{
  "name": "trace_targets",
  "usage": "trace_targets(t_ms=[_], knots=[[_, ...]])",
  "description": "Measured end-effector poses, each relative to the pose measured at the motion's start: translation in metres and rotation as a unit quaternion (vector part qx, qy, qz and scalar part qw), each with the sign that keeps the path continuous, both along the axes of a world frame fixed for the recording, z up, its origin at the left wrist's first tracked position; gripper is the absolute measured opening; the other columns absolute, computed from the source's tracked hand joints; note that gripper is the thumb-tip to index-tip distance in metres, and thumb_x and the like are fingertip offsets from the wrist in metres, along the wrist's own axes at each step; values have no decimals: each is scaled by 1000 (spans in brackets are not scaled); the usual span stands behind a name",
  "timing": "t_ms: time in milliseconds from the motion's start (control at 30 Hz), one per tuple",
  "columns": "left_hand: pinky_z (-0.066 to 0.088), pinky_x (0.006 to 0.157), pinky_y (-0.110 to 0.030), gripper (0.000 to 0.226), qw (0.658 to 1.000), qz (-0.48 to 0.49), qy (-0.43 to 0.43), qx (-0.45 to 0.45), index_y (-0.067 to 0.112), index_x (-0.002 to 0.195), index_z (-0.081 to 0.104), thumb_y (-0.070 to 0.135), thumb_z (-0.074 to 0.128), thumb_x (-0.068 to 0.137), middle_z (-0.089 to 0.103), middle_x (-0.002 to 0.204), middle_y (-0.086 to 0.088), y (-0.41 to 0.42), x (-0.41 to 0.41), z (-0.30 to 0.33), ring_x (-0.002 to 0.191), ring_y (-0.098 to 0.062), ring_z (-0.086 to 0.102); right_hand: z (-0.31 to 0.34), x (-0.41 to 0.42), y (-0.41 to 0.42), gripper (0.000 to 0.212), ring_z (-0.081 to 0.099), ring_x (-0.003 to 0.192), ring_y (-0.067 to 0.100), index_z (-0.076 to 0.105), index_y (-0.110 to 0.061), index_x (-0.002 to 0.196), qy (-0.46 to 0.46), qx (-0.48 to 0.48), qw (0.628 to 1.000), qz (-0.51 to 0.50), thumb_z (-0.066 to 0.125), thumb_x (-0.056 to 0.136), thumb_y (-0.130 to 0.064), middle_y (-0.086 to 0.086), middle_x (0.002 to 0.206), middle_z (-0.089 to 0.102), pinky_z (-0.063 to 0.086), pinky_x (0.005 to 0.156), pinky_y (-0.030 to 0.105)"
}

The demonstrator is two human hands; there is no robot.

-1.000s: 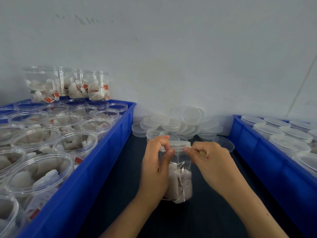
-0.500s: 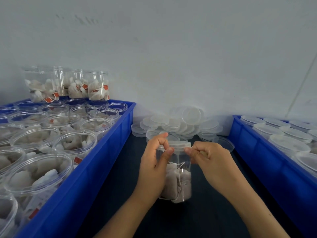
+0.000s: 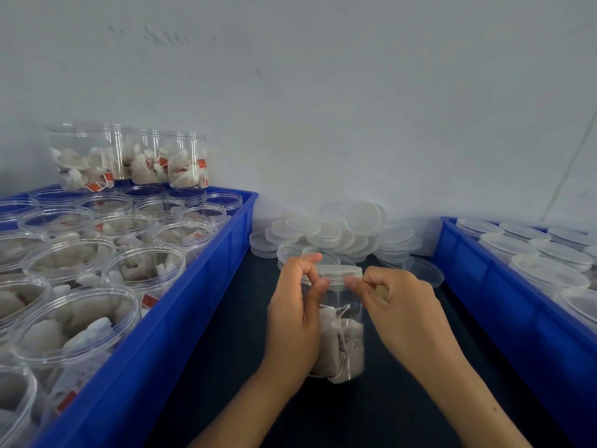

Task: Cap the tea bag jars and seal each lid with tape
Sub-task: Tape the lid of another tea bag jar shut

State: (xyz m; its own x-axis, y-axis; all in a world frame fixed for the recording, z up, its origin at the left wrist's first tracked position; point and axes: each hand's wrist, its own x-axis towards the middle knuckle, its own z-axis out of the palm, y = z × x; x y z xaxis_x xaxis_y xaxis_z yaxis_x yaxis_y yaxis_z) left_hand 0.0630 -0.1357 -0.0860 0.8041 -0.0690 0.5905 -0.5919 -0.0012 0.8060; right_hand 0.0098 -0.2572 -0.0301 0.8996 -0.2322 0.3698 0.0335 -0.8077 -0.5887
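Tea bag jar (image 3: 342,337) capped, standing at 6 o'clock between my blue bins; left hand (image 3: 295,318) grips its side, right hand (image 3: 395,305) fingers pinched at the lid (image 3: 342,273) rim, tape not discernible.

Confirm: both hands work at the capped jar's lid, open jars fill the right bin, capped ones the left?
Bins are swapped. The head view shows open jars in the left bin and capped ones in the right bin. Both hands do work at the jar's lid.
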Motion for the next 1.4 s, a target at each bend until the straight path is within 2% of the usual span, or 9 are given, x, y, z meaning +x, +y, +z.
trace_targets(t_ms=[67, 267, 433, 600, 733, 867, 933, 1167, 1400], knots=[[50, 88, -36, 7, 1000, 4, 1, 3, 12, 97, 53, 18, 51, 97, 62, 115, 1, -1, -2, -1, 103, -7, 61, -1, 0, 1, 34, 45, 44, 2, 52, -52, 59, -3, -5, 1000, -6, 52, 92, -49, -16, 46, 50, 30, 48, 20], [49, 94, -25, 35, 989, -53, 66, -119, 20, 113, 42, 31, 65, 88, 54, 121, 5, -1, -2, -4, 115, -4, 57, -5, -3, 2, 37, 44, 45, 5, 53, -32, 59, -17, -2, 1000, -23, 52, 92, -49, -18, 48, 53, 32, 51, 21], [53, 79, -21, 55, 988, -108, 105, -46, 45, 114, 42, 60, 68, 68, 69, 103, 12, -5, -1, -9, 93, -6, 69, -6, -4, 6, 37, 45, 49, 7, 52, -31, 61, -28, -17, 999, -28, 51, 93, -48, -8, 52, 50, 34, 51, 23], [57, 80, -33, 51, 990, -98, 92, -38, 42, 104, 45, 60, 72, 65, 70, 98, 12, -1, 6, -11, 86, -10, 71, -6, -8, 3, 34, 45, 52, 8, 48, -27, 67, -12, -15, 1000, 1, 40, 99, -37, -6, 61, 53, 39, 52, 27], [58, 81, -44, 50, 992, -91, 83, -23, 41, 103, 48, 57, 75, 64, 70, 99, 10, 2, 9, -12, 88, -14, 71, -1, -10, -4, 26, 42, 61, 7, 41, -29, 78, 40, -147, 988, 8, 31, 102, -31, -9, 74, 49, 31, 55, 20], [58, 79, -50, 51, 995, -78, 57, 14, 40, 103, 50, 56, 78, 64, 70, 100, 11, 12, 17, -9, 88, -14, 71, 0, -12, -5, 18, 53, 84, 7, 39, -31, 115, 94, -259, 961, 2, 27, 103, -38, -8, 104, 54, 47, 75, 21], [58, 79, -51, 50, 994, -95, 57, 1, 36, 104, 52, 51, 80, 65, 70, 102, 4, 16, 21, -9, 90, -19, 72, 0, -13, -6, 23, 55, 84, 5, 37, -34, 114, 88, -269, 959, 11, 21, 101, -44, -10, 101, 54, 48, 75, 21], [55, 72, -19, 47, 985, -161, 53, -17, 23, 104, 53, 33, 80, 67, 68, 101, 11, 26, 26, -5, 94, -13, 70, -1, -13, -16, 30, 54, 71, 8, 43, -34, 93, 127, -191, 973, 35, 18, 99, -50, -9, 83, 53, 49, 68, 28], [55, 73, -21, 75, 970, -207, 113, -56, 27, 118, 38, 29, 84, 59, 72, 105, 0, 27, 25, -5, 97, -18, 71, -5, -9, -16, 35, 53, 79, 7, 48, -38, 102, 127, -172, 976, 45, 16, 97, -53, -9, 88, 56, 50, 77, 33]])
